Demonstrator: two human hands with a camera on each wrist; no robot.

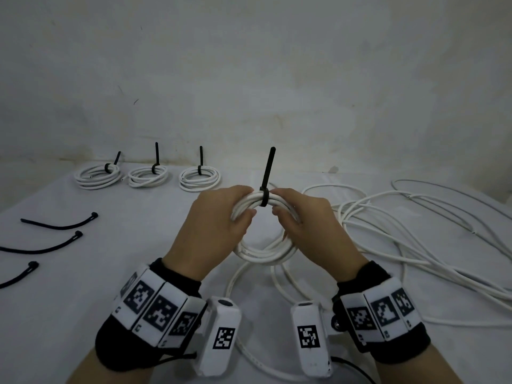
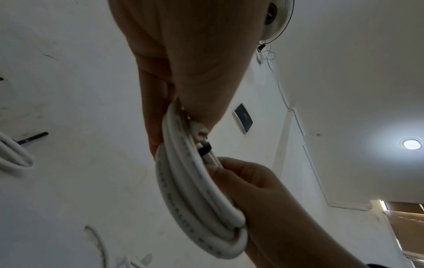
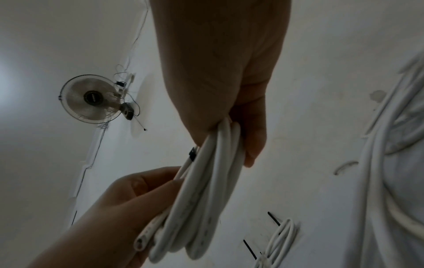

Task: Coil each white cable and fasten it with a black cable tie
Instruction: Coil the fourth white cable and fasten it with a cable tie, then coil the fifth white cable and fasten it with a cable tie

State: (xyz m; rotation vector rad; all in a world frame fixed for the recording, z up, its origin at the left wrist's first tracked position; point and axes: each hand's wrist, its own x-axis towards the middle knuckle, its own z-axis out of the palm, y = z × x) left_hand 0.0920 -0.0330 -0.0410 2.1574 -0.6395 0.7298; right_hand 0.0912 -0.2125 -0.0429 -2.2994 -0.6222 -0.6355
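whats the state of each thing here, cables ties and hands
held coil: wound, lifted, gripped by both hands
black tie on it: wrapped round the coil's top, tail pointing up
left hand: grips the coil left of the tie
right hand: grips the coil right of the tie
three far coils: tied, lying on the table
three spare ties: loose, unused
loose cables: uncoiled, at right

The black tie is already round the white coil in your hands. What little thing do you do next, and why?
Probably set the coil down in the row beside the three tied coils. The tie already looks cinched round it, tail up, like theirs. Both the left hand and right hand grip it, and loose cable waits.
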